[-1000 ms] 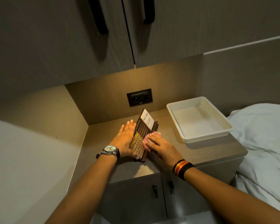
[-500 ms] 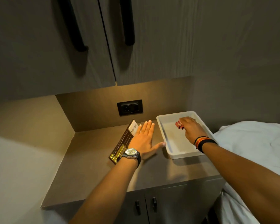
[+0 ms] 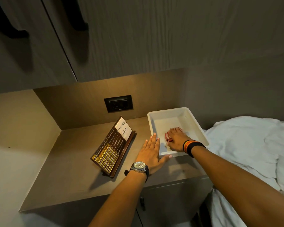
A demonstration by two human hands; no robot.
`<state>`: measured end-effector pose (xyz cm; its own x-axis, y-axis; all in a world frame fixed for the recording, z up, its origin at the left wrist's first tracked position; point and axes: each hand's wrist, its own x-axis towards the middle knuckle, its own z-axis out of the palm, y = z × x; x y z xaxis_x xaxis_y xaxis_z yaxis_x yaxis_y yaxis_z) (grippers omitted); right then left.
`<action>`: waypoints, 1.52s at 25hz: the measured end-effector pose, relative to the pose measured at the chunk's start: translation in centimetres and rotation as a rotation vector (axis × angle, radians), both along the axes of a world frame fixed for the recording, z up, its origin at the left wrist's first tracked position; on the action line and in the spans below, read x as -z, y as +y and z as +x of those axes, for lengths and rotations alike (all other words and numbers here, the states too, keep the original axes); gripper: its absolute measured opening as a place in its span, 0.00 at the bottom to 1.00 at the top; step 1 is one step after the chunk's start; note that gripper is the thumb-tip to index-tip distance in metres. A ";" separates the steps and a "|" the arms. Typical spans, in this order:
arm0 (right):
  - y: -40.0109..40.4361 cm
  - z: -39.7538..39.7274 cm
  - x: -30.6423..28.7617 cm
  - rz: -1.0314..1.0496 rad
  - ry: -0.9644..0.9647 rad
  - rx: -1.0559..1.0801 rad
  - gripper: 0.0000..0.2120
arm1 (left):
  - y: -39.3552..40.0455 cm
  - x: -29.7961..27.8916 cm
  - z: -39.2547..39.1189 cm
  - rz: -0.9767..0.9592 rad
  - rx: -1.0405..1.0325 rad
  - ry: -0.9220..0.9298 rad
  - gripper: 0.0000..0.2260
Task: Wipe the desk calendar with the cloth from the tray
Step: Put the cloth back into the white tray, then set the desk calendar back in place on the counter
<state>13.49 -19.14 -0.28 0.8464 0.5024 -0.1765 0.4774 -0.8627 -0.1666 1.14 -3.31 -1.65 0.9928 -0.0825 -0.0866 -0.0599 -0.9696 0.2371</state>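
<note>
In the head view, the right hand is laid inside the white tray, its fingers curled over the pink cloth on the tray floor. The left hand is held flat between tray and calendar, fingers together, thumb spread toward the tray's near rim. The calendar is propped tilted on the counter, touched by neither hand.

Dim room, warm under-cabinet glow, wide-angle edge warping

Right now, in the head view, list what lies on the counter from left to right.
calendar → left hand → right hand on the cloth in the tray
</note>
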 end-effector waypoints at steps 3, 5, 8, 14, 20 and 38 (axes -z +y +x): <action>-0.2 -0.6 0.0 -0.077 0.082 -0.006 0.37 | 0.0 -0.9 -1.0 0.020 0.001 -0.001 0.44; 0.4 -1.1 -0.7 -0.042 -0.003 -0.030 0.33 | 0.3 -1.7 -2.5 0.000 -0.063 -0.089 0.44; 3.4 -2.1 -2.5 0.125 -0.109 -0.100 0.31 | 0.8 -2.1 -6.4 -0.019 -0.283 -0.380 0.41; 12.6 -3.4 -5.2 0.482 0.090 -0.103 0.27 | 3.0 -1.5 -13.3 -0.251 -0.798 -0.542 0.39; 18.8 -3.3 -5.4 0.851 0.415 0.229 0.20 | 4.8 -0.7 -15.2 -0.635 -1.004 -0.403 0.39; 14.6 -7.2 -2.9 1.036 0.444 0.352 0.14 | 18.3 -5.8 -10.2 -1.006 -0.965 -0.324 0.26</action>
<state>6.32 -4.51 2.60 0.9341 0.3303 -0.1356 -0.0361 -0.2904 -0.9562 -9.03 14.98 4.20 0.6590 0.7351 -0.1596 0.3308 -0.0926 0.9391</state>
